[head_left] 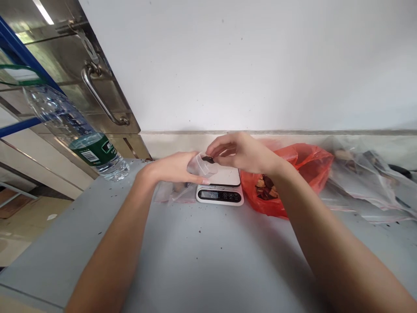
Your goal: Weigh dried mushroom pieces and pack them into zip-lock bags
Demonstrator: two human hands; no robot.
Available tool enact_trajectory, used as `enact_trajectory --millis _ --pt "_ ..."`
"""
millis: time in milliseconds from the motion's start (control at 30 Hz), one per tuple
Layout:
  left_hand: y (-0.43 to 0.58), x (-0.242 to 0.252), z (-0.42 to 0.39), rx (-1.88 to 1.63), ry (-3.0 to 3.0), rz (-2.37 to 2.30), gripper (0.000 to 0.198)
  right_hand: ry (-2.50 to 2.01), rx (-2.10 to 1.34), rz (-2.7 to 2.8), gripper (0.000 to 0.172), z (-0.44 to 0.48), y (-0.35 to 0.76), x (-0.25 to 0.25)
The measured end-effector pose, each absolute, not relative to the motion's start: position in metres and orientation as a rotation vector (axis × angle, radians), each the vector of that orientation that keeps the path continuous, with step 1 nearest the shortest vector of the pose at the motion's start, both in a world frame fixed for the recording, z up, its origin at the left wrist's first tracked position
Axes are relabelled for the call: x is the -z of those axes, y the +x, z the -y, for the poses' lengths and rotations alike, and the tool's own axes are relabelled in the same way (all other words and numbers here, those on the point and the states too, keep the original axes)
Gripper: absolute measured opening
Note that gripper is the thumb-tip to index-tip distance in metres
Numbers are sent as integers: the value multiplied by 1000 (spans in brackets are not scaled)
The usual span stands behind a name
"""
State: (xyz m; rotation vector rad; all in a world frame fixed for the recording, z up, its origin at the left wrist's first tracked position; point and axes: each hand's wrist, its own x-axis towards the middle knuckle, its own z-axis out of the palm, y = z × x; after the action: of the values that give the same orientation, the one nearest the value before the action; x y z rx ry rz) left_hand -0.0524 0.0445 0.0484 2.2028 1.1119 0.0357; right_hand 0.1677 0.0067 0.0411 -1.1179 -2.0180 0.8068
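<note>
Above a white digital scale (224,178), my left hand (177,168) holds a small clear plastic bag (198,166) with its fingers curled round it. My right hand (239,152) pinches a dark piece (207,159) at the mouth of that bag. Digits show on the scale's display, too small to read surely. Right of the scale lies an open red plastic bag (309,161) with brown and reddish dried pieces (265,188) inside, partly behind my right forearm. Flat clear bags (167,192) lie left of the scale.
A large water bottle (94,150) with a green label stands at the table's left side. More clear bags (368,187) with contents lie at the right by the white wall (260,65). Dark crumbs dot the grey table (195,278). Metal doors rise behind the bottle.
</note>
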Motion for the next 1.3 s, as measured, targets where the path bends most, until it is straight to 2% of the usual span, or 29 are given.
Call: enact_trajectory --millis 133,267,433,567,700,867,1033,1133,1200,1300 --pt "-51 -54 -40 -195 2193 -898 68 -921 -751 1949 17 1 164 -50" --pt "-53 -57 -40 -416 2111 -666 59 -918 -579 1928 26 7 171 -58" --pt "-50 -57 -40 -440 1831 -451 38 -844 -669 2027 23 14 182 -63" --pt "-43 -58 -35 -548 1843 -461 40 -889 -674 1940 21 19 181 -69" --pt "-42 -60 -33 -594 2025 -598 43 -1018 -588 1893 31 22 184 -72" --pt "-46 -57 -39 -544 2093 -754 37 -1178 -593 1869 41 23 198 -74" --pt "-46 -56 -41 -553 2087 -734 35 -1124 -773 1893 26 27 215 -77" --pt "-44 -57 -38 -676 2038 -771 38 -1148 -745 1879 20 27 219 -77" --pt "-43 -58 -36 -749 2005 -799 39 -1169 -677 1819 26 25 218 -74" --pt "-42 -59 -36 -812 1988 -802 40 -1164 -719 1786 45 20 215 -68"
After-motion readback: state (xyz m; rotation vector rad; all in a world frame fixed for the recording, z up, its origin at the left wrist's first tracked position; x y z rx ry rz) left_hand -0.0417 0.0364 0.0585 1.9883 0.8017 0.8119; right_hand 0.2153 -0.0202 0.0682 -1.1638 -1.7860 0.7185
